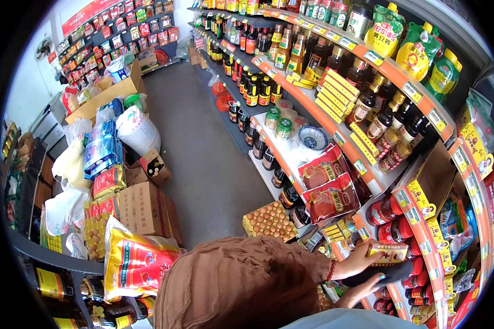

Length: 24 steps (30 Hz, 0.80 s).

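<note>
One flat, yellow, rectangular box [391, 252] sits at the fingertips of the left hand [355, 261], whose partly curled fingers grip its end. Just below, a dark, oblong object [387, 271] meets the right hand [361, 291], half-open, its hold unclear. Red-lidded glass jars [383, 211] stand beyond the left hand.

Hands: two, left hand [358, 262], right hand [361, 290]. Yellow box [388, 253] between fingers: one. Front-row capped pouches [420, 52], top shelf: three. Green-lidded jars [284, 129]: two. Fan [43, 49]: one. Blue-patterned bowl [313, 139], uppermost: one.
</note>
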Each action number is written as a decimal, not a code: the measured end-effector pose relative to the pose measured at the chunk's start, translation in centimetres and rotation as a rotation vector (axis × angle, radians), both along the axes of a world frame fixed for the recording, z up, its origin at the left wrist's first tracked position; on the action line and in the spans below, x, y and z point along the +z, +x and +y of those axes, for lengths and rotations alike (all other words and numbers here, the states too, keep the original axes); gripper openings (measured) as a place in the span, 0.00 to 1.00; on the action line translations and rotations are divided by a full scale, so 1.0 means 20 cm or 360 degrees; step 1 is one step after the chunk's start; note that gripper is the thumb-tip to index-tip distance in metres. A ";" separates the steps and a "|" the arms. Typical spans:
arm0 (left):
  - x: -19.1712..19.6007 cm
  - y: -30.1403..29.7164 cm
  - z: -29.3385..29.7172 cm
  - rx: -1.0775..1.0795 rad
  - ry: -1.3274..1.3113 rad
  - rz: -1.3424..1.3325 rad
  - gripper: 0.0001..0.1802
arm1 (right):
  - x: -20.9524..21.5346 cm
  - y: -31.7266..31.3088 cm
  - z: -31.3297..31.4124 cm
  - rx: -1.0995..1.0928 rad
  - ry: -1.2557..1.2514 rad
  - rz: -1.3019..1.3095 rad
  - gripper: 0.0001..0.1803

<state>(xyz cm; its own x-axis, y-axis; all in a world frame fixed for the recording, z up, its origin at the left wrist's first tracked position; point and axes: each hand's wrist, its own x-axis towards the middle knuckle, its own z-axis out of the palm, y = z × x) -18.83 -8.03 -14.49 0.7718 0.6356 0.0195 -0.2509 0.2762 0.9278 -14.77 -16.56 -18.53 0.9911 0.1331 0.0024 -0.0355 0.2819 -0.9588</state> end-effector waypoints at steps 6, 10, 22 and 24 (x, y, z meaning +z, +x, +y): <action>-0.11 0.03 0.01 -0.0300 0.0195 -0.0275 0.21 | 0.05 0.19 -0.08 0.0011 -0.0322 -0.0315 0.36; -0.09 -0.03 0.08 -0.0553 0.0443 -0.0129 0.27 | 0.09 0.26 -0.17 0.0297 0.0150 -0.0058 0.31; 0.00 -0.13 0.17 -0.0716 0.0554 0.0371 0.28 | 0.12 0.17 -0.17 -0.0147 -0.0234 -0.0880 0.24; -0.08 -0.11 0.17 -0.0165 0.1422 0.0237 0.28 | -0.04 0.26 -0.26 0.0047 -0.0315 -0.0528 0.25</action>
